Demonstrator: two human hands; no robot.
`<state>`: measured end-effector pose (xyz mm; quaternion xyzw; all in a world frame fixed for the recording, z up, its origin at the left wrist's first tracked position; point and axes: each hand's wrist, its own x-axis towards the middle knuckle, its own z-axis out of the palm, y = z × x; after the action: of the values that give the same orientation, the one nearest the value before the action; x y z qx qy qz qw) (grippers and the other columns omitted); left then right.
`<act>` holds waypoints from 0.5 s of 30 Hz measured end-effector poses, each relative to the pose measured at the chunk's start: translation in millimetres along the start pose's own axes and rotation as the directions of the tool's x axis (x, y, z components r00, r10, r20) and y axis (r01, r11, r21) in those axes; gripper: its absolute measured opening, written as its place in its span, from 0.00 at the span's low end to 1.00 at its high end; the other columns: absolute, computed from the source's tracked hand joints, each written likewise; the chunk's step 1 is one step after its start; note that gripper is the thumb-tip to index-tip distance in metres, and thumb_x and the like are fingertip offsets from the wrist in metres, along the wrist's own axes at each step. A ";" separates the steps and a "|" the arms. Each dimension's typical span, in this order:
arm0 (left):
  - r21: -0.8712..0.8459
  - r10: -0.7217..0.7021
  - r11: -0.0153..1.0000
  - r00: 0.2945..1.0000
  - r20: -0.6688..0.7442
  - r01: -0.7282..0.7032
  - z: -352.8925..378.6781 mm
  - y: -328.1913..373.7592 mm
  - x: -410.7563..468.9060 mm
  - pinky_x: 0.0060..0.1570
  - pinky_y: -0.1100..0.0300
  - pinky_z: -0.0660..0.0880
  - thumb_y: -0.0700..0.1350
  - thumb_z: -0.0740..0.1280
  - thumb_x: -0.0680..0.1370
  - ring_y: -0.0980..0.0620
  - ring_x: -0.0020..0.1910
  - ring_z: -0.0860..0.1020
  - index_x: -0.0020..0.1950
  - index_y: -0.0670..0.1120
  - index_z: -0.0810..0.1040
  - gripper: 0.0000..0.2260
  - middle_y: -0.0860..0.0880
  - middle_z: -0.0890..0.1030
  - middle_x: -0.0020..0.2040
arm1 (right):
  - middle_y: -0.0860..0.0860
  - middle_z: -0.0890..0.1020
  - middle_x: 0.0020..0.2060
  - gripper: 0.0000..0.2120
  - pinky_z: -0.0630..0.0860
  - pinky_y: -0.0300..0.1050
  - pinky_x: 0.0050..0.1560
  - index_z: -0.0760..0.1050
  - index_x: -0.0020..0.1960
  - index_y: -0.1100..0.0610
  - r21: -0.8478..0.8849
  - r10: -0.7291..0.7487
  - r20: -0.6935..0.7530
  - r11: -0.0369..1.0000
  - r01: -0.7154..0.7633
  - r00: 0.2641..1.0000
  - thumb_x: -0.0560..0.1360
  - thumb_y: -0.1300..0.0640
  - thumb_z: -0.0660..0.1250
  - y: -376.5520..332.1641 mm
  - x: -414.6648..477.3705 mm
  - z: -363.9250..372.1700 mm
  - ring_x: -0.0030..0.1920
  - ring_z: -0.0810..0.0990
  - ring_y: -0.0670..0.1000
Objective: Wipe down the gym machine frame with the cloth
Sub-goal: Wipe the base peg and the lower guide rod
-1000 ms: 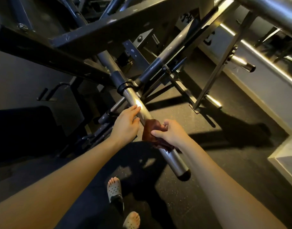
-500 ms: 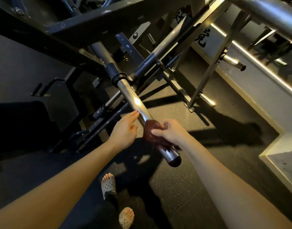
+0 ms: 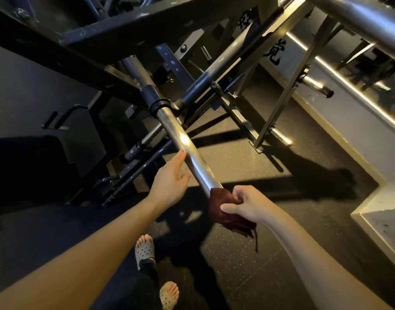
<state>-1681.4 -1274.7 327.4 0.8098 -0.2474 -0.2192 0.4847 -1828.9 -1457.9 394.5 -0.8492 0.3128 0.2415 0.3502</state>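
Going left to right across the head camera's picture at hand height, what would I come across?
First the left hand touching the chrome bar → dark red cloth on that bar → right hand gripping it → pale raised ledge.

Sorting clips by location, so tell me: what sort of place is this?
Most likely a gym: a dark steel machine frame, a chrome plate-loading bar sticking out of it, and speckled rubber flooring.

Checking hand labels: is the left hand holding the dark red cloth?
No, the right hand grips the dark red cloth at the polished steel bar's end, while the left hand lies open beside it.
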 end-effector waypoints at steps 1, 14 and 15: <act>-0.002 -0.014 1.000 1.000 -0.003 0.014 -0.5 0.8 1.0 0.77 0.52 0.63 0.42 0.64 0.83 0.56 0.78 0.62 0.83 0.53 0.59 0.29 0.52 0.64 0.81 | 0.49 0.81 0.42 0.14 0.73 0.45 0.47 0.73 0.45 0.51 -0.029 -0.019 -0.039 0.999 0.018 0.999 0.75 0.45 0.74 -10.5 8.6 4.2 0.46 0.80 0.49; -0.082 -0.109 0.990 0.989 0.104 0.118 -28.1 3.6 -11.0 0.70 0.45 0.73 0.42 0.64 0.83 0.53 0.69 0.75 0.79 0.58 0.65 0.25 0.52 0.73 0.73 | 0.48 0.78 0.44 0.09 0.77 0.48 0.53 0.71 0.46 0.50 0.305 0.099 -0.599 0.946 0.112 0.794 0.79 0.50 0.70 9.0 8.1 -1.6 0.48 0.80 0.50; -0.070 -0.117 0.990 0.987 0.109 0.125 -27.7 4.6 -12.8 0.68 0.45 0.75 0.43 0.65 0.83 0.54 0.66 0.77 0.78 0.57 0.66 0.25 0.52 0.75 0.71 | 0.48 0.77 0.44 0.10 0.77 0.47 0.51 0.71 0.44 0.51 0.244 0.078 -0.645 0.964 0.108 0.760 0.78 0.51 0.71 12.4 -4.3 -2.1 0.46 0.78 0.48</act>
<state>-1675.7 -1250.0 345.0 0.7916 -0.2141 -0.2996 0.4876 -1840.1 -1464.9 393.0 -0.8274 0.4374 -0.1147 0.3331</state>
